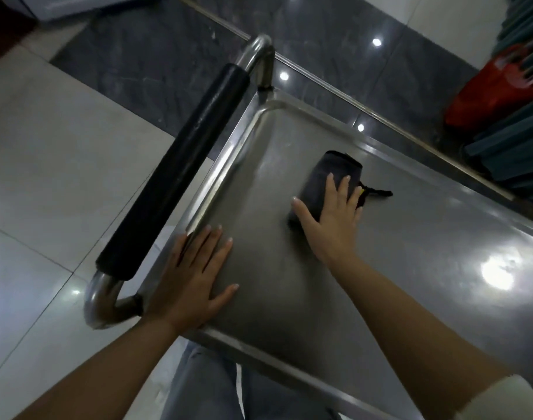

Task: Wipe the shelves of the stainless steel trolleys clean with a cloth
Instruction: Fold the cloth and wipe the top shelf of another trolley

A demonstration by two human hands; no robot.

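Observation:
The top shelf of a stainless steel trolley fills the middle and right of the head view, with a raised rim all round. A folded dark grey cloth with a small black loop lies on the shelf. My right hand presses flat on the cloth, fingers spread over its near half. My left hand rests flat on the shelf's near left corner, fingers apart, holding nothing.
The trolley's push handle, a steel tube with a black foam grip, runs along the left side. Shiny pale tiles and a dark marble strip make up the floor. A red bag and dark green folded fabric sit at the far right.

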